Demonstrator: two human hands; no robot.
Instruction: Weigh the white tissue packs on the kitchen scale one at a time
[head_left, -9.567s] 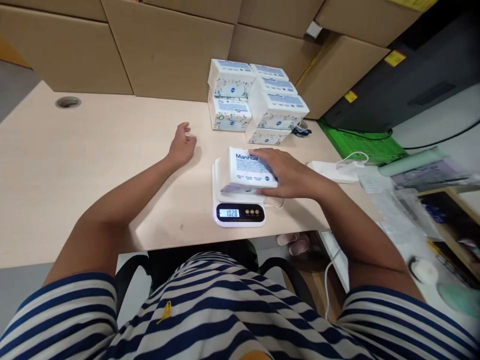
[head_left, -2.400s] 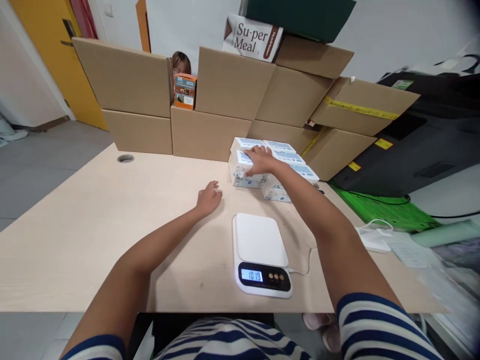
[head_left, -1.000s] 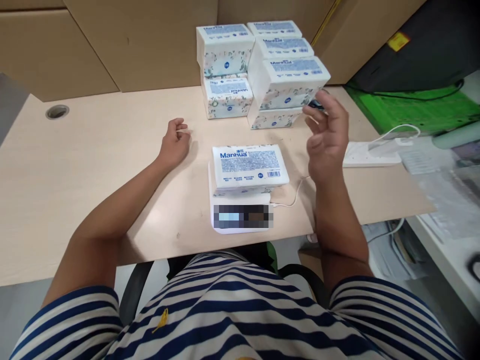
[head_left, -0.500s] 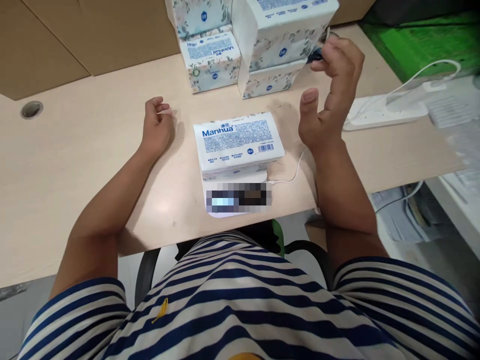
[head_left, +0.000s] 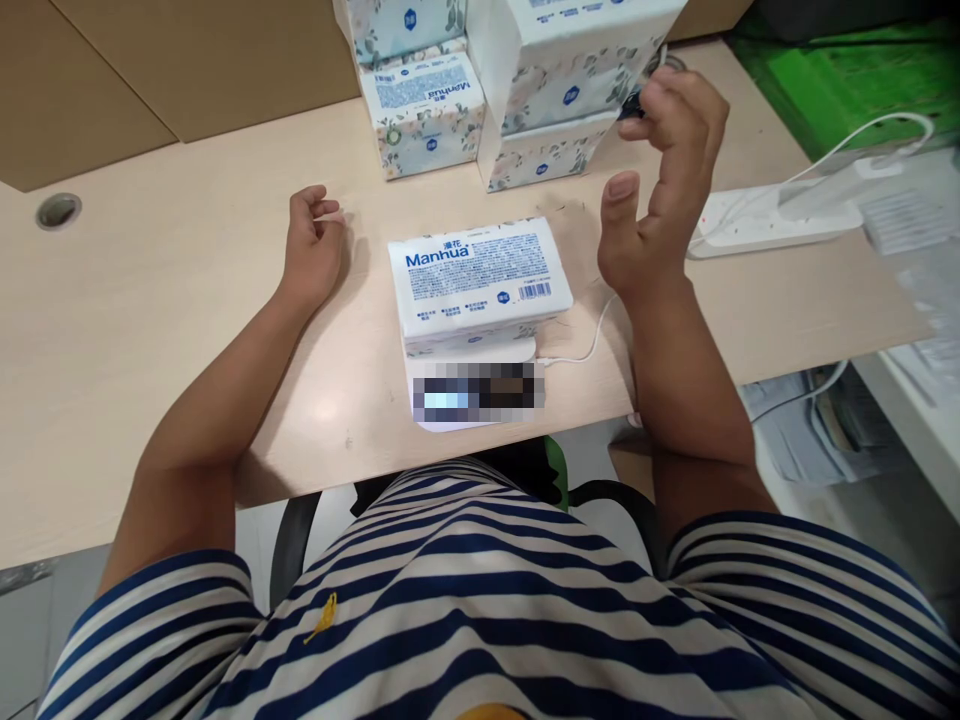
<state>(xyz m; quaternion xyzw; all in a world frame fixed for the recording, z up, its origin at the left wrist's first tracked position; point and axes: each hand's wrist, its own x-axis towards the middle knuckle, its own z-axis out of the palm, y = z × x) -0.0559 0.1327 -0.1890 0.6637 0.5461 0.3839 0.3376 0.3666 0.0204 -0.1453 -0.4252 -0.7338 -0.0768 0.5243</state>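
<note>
A white pack of tissues (head_left: 480, 275) printed "Manhua" lies flat on the white digital scale (head_left: 420, 352), covering most of its plate. The scale's display and buttons are blurred out. My right hand (head_left: 660, 190) is raised to the right of the pack, empty, thumb and fingers apart. On the table to the left of the scale rests my left hand (head_left: 313, 245), its fingers loosely curled with nothing in them. Neither hand touches the pack. Behind it stand more tissue packs (head_left: 574, 95), stacked in two columns, their tops cut off by the frame; a lower pack (head_left: 431, 110) shows at left.
Cardboard boxes (head_left: 247, 60) wall off the table's back. At right lie a white power strip (head_left: 757, 220) with a cable and a green mat (head_left: 855, 85). A thin white cord (head_left: 592, 345) leaves the scale. A round cable hole (head_left: 58, 211) is at left.
At 2.4 s ago my right hand was on the stack and the scale was bare. A pack then came onto the scale and my right hand let go, moving right. The view tilted down.
</note>
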